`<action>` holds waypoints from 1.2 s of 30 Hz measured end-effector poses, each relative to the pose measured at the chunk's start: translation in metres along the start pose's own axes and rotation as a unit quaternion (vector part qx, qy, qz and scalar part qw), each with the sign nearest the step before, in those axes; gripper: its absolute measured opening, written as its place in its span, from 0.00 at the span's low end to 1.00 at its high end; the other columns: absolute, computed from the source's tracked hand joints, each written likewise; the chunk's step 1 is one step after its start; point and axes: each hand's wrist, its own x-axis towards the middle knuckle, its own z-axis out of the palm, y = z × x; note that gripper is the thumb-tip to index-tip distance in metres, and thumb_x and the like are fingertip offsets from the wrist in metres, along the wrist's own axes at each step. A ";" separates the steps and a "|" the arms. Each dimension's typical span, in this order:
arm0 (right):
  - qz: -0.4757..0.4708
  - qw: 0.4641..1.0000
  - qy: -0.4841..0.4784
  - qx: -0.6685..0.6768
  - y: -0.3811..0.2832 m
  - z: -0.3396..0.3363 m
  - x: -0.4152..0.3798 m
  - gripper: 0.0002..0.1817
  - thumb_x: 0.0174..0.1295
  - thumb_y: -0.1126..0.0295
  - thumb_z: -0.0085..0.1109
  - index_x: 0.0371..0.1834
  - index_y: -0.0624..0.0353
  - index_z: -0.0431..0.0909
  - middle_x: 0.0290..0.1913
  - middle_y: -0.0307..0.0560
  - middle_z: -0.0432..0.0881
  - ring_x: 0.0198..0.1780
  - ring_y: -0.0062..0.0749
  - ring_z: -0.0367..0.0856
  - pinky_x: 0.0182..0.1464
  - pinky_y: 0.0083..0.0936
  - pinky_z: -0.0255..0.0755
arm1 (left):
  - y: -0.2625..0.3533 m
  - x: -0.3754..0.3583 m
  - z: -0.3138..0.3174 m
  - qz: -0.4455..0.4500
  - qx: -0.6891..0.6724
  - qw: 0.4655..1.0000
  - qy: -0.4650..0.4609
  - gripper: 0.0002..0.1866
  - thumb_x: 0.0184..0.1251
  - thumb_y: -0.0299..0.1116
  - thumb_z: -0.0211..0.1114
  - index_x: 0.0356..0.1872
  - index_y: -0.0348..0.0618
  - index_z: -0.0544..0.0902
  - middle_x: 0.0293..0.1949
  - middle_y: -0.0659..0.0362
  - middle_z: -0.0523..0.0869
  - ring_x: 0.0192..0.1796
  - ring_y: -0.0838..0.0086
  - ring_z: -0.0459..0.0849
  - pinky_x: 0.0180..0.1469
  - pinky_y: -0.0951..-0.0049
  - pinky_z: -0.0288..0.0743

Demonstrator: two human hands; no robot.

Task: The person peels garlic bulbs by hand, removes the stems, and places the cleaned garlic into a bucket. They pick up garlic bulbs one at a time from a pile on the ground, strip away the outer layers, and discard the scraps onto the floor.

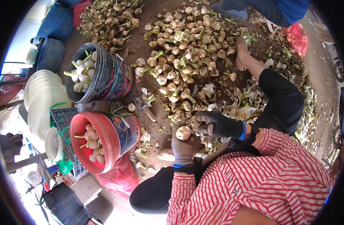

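Observation:
My left hand (183,149), in a grey glove with a blue cuff, is closed around a pale garlic bulb (183,132). The bulb's rounded side faces up. Beside it, my right hand (212,124), in a darker glove, has its fingers curled in close to the bulb. Whatever those fingers pinch is hidden. A large heap of unpeeled garlic bulbs (196,41) with cut green stems lies on the ground ahead of my hands. Loose peelings (247,99) are scattered beside my right arm.
At left, a black bucket (121,77) and a red bucket (109,165) hold cleaned garlic. Near them lies a wooden-handled tool (149,113). A second garlic heap (104,22) and blue barrels (52,52) are farther back. Another person's blue-clothed body (292,11) is at top right.

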 end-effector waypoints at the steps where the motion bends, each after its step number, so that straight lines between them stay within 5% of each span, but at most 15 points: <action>1: 0.052 0.993 0.049 0.095 -0.003 0.004 -0.003 0.12 0.50 0.83 0.47 0.38 0.64 0.72 0.34 0.43 0.72 0.36 0.24 0.72 0.38 0.20 0.68 | 0.008 0.003 -0.004 -0.060 -0.108 0.992 -0.022 0.17 0.59 0.32 0.58 0.49 0.37 0.74 0.37 0.57 0.81 0.38 0.74 0.80 0.38 0.78 0.75; 3: 0.144 0.973 0.073 0.164 0.004 0.002 -0.004 0.13 0.50 0.80 0.51 0.41 0.63 0.71 0.39 0.46 0.73 0.40 0.27 0.73 0.41 0.23 0.69 | 0.012 0.004 0.000 -0.121 -0.215 0.968 -0.043 0.20 0.51 0.22 0.64 0.49 0.37 0.73 0.37 0.57 0.82 0.39 0.73 0.81 0.41 0.75 0.75; 5: 0.033 0.995 0.093 -0.013 0.001 0.001 0.008 0.14 0.49 0.80 0.53 0.41 0.63 0.72 0.39 0.47 0.74 0.39 0.31 0.74 0.41 0.25 0.69 | 0.011 0.000 0.021 0.125 0.353 0.927 -0.009 0.23 0.48 0.23 0.66 0.50 0.37 0.73 0.36 0.57 0.82 0.36 0.72 0.81 0.41 0.75 0.75; 8: -0.062 0.974 0.088 -0.199 0.006 0.003 0.011 0.15 0.45 0.80 0.56 0.39 0.61 0.74 0.37 0.48 0.76 0.39 0.40 0.77 0.40 0.30 0.71 | 0.022 -0.003 0.046 0.232 0.547 0.804 -0.015 0.11 0.63 0.23 0.53 0.46 0.38 0.75 0.36 0.58 0.82 0.33 0.78 0.80 0.36 0.81 0.74; 9: -0.047 0.975 0.076 -0.203 0.008 0.006 0.009 0.14 0.44 0.80 0.56 0.38 0.60 0.74 0.35 0.48 0.76 0.37 0.41 0.77 0.38 0.30 0.71 | 0.021 -0.005 0.050 0.144 0.411 0.900 -0.027 0.13 0.59 0.20 0.55 0.47 0.38 0.75 0.39 0.56 0.81 0.34 0.76 0.81 0.38 0.81 0.75; 13: 0.026 0.998 0.000 -0.059 0.007 0.015 -0.003 0.12 0.47 0.78 0.58 0.37 0.59 0.75 0.31 0.48 0.75 0.33 0.41 0.77 0.37 0.31 0.70 | 0.005 0.012 0.016 -0.040 0.009 0.998 0.046 0.18 0.52 0.18 0.60 0.47 0.34 0.73 0.38 0.56 0.81 0.34 0.77 0.80 0.38 0.80 0.77; 14: 0.053 0.998 -0.035 -0.021 0.010 0.018 -0.007 0.10 0.50 0.78 0.60 0.37 0.59 0.75 0.29 0.47 0.74 0.32 0.37 0.76 0.38 0.29 0.71 | 0.005 0.008 0.015 0.085 0.345 0.933 0.055 0.20 0.51 0.18 0.60 0.49 0.34 0.72 0.36 0.58 0.80 0.35 0.78 0.79 0.35 0.80 0.77; 20: 0.280 0.944 -0.030 -0.175 0.067 -0.062 -0.018 0.20 0.47 0.67 0.55 0.45 0.58 0.76 0.31 0.54 0.81 0.38 0.44 0.80 0.41 0.36 0.72 | 0.104 0.009 -0.014 0.246 0.533 0.803 0.107 0.14 0.47 0.26 0.62 0.39 0.37 0.75 0.32 0.59 0.80 0.32 0.73 0.79 0.33 0.76 0.72; 21: 0.295 0.843 0.017 -0.449 0.131 -0.083 -0.028 0.17 0.46 0.66 0.54 0.41 0.58 0.77 0.35 0.55 0.81 0.40 0.45 0.80 0.40 0.38 0.73 | 0.136 0.004 -0.017 0.261 0.090 0.961 0.020 0.17 0.53 0.29 0.61 0.45 0.37 0.74 0.39 0.56 0.80 0.38 0.72 0.79 0.36 0.75 0.74; 22: 0.289 0.818 0.165 -0.470 0.105 -0.104 -0.017 0.15 0.46 0.65 0.54 0.38 0.57 0.77 0.38 0.55 0.80 0.42 0.46 0.79 0.41 0.38 0.73 | 0.151 0.001 -0.017 0.217 -0.372 0.900 -0.067 0.20 0.59 0.32 0.60 0.52 0.37 0.73 0.45 0.52 0.80 0.44 0.70 0.79 0.39 0.75 0.75; 24: 0.364 0.679 0.246 -0.588 0.172 -0.168 -0.035 0.17 0.47 0.63 0.54 0.41 0.55 0.77 0.41 0.55 0.80 0.43 0.49 0.79 0.44 0.39 0.72 | 0.151 0.001 -0.009 0.231 -0.314 0.920 -0.045 0.21 0.62 0.36 0.57 0.54 0.37 0.71 0.46 0.53 0.79 0.45 0.71 0.78 0.39 0.75 0.76; 26: 0.402 0.663 0.248 -0.580 0.167 -0.200 -0.041 0.17 0.49 0.62 0.54 0.42 0.56 0.77 0.42 0.55 0.80 0.45 0.50 0.78 0.47 0.40 0.71 | 0.136 0.002 -0.005 0.184 -0.221 0.957 -0.037 0.23 0.67 0.42 0.51 0.57 0.39 0.69 0.47 0.55 0.79 0.46 0.73 0.78 0.38 0.76 0.75; 30: 0.268 0.698 0.297 -0.594 0.238 -0.228 -0.073 0.20 0.50 0.60 0.55 0.45 0.58 0.76 0.43 0.56 0.80 0.47 0.51 0.77 0.49 0.42 0.69 | 0.050 0.014 0.015 0.049 -0.036 0.996 0.061 0.21 0.69 0.39 0.47 0.61 0.43 0.66 0.49 0.54 0.77 0.45 0.70 0.77 0.39 0.74 0.75; 32: 0.460 0.750 0.162 -0.447 0.216 -0.206 -0.058 0.23 0.50 0.64 0.56 0.50 0.60 0.73 0.42 0.56 0.79 0.40 0.43 0.80 0.39 0.35 0.74 | 0.010 0.020 0.006 0.009 0.149 0.988 0.042 0.24 0.70 0.42 0.48 0.62 0.42 0.64 0.57 0.47 0.68 0.49 0.65 0.75 0.49 0.70 0.73; 36: 0.250 0.947 0.201 0.028 0.133 -0.078 -0.008 0.23 0.49 0.74 0.60 0.51 0.60 0.72 0.37 0.38 0.78 0.35 0.19 0.75 0.33 0.17 0.70 | -0.027 0.034 0.029 0.069 0.325 0.942 0.056 0.33 0.58 0.34 0.63 0.63 0.34 0.60 0.61 0.46 0.66 0.58 0.63 0.71 0.59 0.72 0.66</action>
